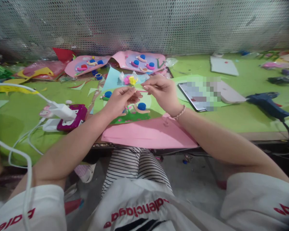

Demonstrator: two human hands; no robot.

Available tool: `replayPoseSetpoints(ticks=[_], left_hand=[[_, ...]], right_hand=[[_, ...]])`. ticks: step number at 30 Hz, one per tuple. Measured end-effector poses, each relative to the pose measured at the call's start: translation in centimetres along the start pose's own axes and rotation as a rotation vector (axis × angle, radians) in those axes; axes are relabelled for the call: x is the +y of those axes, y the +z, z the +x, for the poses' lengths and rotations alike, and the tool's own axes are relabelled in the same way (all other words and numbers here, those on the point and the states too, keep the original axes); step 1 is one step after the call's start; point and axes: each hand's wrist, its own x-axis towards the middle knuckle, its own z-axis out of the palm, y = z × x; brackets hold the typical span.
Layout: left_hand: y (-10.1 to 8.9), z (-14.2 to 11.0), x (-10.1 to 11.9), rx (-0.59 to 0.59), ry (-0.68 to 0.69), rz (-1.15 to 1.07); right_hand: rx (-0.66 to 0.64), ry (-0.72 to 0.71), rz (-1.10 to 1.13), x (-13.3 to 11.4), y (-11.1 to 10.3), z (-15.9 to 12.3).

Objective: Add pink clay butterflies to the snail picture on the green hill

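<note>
A thin pink strip (pixel 144 91) stretches between my two hands over the crafted sheet. Closed in a pinch, my left hand (pixel 120 100) has the strip's left end at its fingers. The thumb and fingertips of my right hand (pixel 162 92) pinch the other end. Whether the strip is clay or paper, I cannot tell. Beneath my hands lies a green sheet (pixel 156 108) with a snail figure (pixel 142 107), its shell blue and its body beige. Another blue-shelled figure (pixel 108 94) shows left of my left hand. Just beyond my fingers sit pink and yellow lumps (pixel 133 80) in clear wrap.
Pink sheet (pixel 146 136) at the table's front edge; finished pink panels (pixel 132 54) along the back. To the right are a phone (pixel 191 96), a pale pink case-like object (pixel 227 91) and a blue glue gun (pixel 269 102). White cables and a purple power socket (pixel 73 118) lie left.
</note>
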Motion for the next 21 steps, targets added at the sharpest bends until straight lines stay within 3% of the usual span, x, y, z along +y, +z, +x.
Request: replayPoseSetpoints(ticks=[5,10,13,16,21], left_hand=[[0.27,0.07,-0.15,0.000,-0.040,-0.060],[0.57,-0.11,0.09,-0.014,-0.044,-0.098],[0.43,-0.31,-0.08,-0.025,-0.012,-0.012],[0.00,-0.34,-0.52,-0.003,0.015,0.116],[-0.36,-0.13,-0.49,-0.028,0.006,0.128]], right_hand=[[-0.096,-0.078,-0.027,0.12,0.31,-0.43],[-0.100,-0.035,-0.097,-0.07,0.74,-0.71],[-0.081,-0.022,-0.124,-0.16,0.74,-0.65],[-0.097,-0.113,-0.172,-0.17,0.58,-0.59],[-0.122,-0.154,-0.227,-0.38,0.28,-0.62]])
